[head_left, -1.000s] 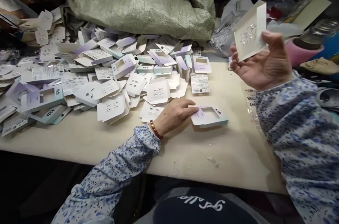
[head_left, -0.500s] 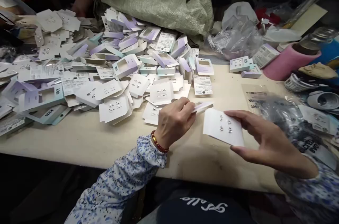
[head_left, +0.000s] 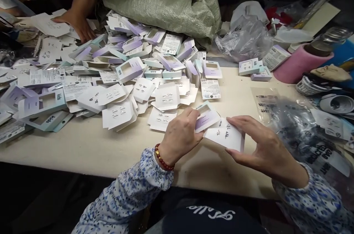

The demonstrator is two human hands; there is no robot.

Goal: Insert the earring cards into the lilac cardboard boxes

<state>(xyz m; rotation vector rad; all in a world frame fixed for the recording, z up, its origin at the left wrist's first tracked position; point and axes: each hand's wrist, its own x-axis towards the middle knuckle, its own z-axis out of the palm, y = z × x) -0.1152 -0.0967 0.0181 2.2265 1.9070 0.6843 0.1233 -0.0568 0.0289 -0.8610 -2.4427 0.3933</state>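
My left hand [head_left: 181, 134] grips a lilac and teal card sleeve [head_left: 206, 117] with a window cut-out, lifted a little off the beige table [head_left: 91, 145]. My right hand [head_left: 262, 147] pinches a white earring card [head_left: 225, 135] by its edges. Small metal earrings are pinned to the card. The card's left edge meets the sleeve's open end. A red bead bracelet sits on my left wrist.
A big heap of sleeves and earring cards [head_left: 118, 75] covers the table's left and back. Another person's hand [head_left: 76, 24] rests on the heap at far left. A green woven sack [head_left: 163, 0] lies behind. Two finished packs [head_left: 250, 67], plastic bags [head_left: 304, 131] and a pink roll [head_left: 300, 64] crowd the right.
My left hand lifted the sleeve off the table. My right hand brought the earring card down from head height to the sleeve's opening. Another person's hand appeared on the heap.
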